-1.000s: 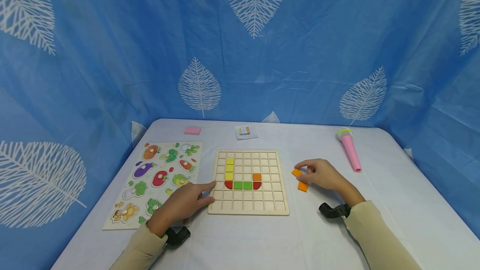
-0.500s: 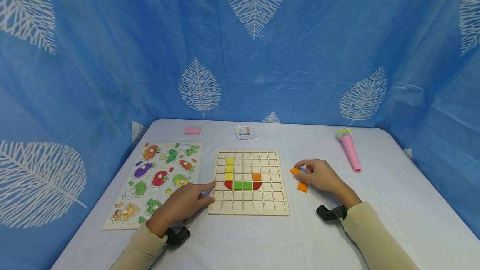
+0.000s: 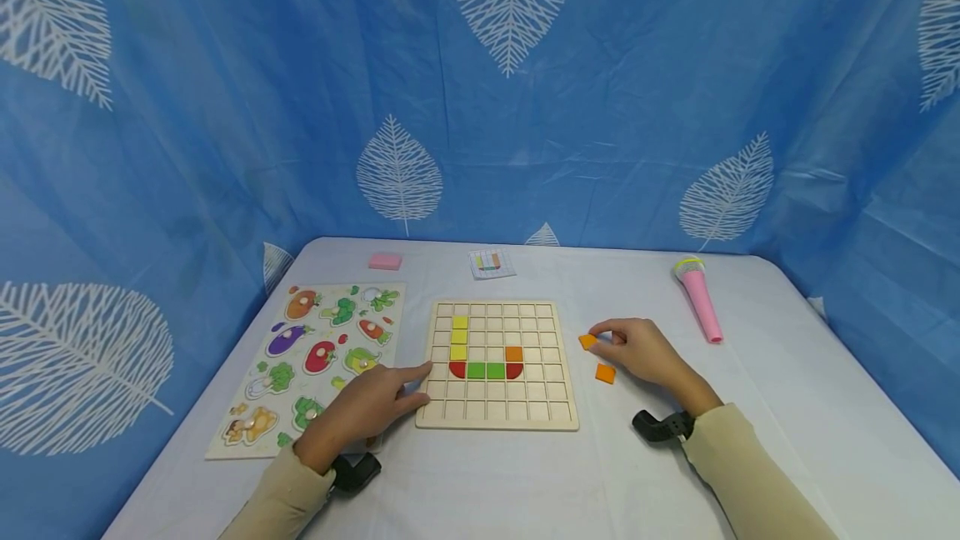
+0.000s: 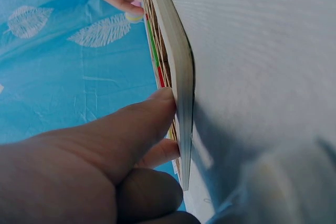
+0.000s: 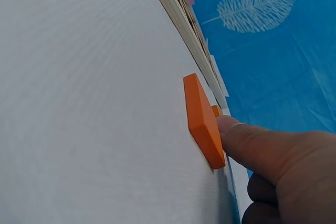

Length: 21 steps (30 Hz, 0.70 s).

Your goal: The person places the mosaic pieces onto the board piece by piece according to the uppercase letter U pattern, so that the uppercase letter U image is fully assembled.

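Note:
In the head view, my left hand (image 3: 369,407) rests its extended index finger and thumb on the left edge of a wooden grid board (image 3: 497,417). The left wrist view shows the thumb against the board's side. To the right of the board, my right hand (image 3: 637,348) pinches an orange square tile (image 3: 587,342) between thumb and index finger, low over the table. A second orange tile (image 3: 605,373) lies just below that hand. In the right wrist view, this nearer tile (image 5: 202,121) partly hides the pinched one (image 5: 216,110).
On the board sit yellow tiles (image 3: 459,337), green tiles (image 3: 486,371), red rounded tiles (image 3: 514,371) and one orange tile (image 3: 513,353). A vegetable puzzle board (image 3: 397,307) lies left, partly under the left arm. Behind are a pattern card (image 3: 492,264), a pink block (image 3: 386,262) and a pink microphone (image 3: 701,302).
My right hand has shifted slightly left, and the pinched orange tile has moved left, apart from the second tile, which shows more fully now. My left hand and the board have stayed still.

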Motion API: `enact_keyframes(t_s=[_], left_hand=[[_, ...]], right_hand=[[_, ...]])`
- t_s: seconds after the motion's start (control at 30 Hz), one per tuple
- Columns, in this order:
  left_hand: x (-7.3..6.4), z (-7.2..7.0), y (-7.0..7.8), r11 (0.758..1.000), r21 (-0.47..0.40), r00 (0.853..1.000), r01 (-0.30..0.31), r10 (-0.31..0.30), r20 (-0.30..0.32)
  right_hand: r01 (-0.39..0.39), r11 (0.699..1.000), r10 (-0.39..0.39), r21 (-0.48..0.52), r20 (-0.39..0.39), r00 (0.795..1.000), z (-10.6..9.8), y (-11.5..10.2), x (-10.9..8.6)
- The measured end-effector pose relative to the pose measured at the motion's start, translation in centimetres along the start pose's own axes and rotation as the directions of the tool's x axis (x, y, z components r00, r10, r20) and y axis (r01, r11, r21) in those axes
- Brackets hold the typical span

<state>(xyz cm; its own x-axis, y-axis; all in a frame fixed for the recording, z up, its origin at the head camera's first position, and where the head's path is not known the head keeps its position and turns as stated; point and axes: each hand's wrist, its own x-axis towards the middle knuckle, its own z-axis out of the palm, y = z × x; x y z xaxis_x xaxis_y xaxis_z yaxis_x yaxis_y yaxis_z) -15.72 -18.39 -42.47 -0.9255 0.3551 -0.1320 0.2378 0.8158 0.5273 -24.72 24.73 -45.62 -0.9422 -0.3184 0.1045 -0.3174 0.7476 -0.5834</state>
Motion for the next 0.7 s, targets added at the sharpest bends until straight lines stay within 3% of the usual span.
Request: enact_keyframes(t_s=[0.37,0.7], left_hand=[[0.03,0.03,0.05,1.0,-0.002,1.0,0.009,-0.009,0.001],[-0.02,-0.02,0.05,1.0,0.003,1.0,0.003,-0.003,-0.002]], right_hand=[[0.037,0.999,-0.038,-0.029,-0.017,0.999,0.13,0.22,-0.02],[0.007,1.0,-0.008,-0.008,-0.017,1.0,0.29,-0.62,0.01]])
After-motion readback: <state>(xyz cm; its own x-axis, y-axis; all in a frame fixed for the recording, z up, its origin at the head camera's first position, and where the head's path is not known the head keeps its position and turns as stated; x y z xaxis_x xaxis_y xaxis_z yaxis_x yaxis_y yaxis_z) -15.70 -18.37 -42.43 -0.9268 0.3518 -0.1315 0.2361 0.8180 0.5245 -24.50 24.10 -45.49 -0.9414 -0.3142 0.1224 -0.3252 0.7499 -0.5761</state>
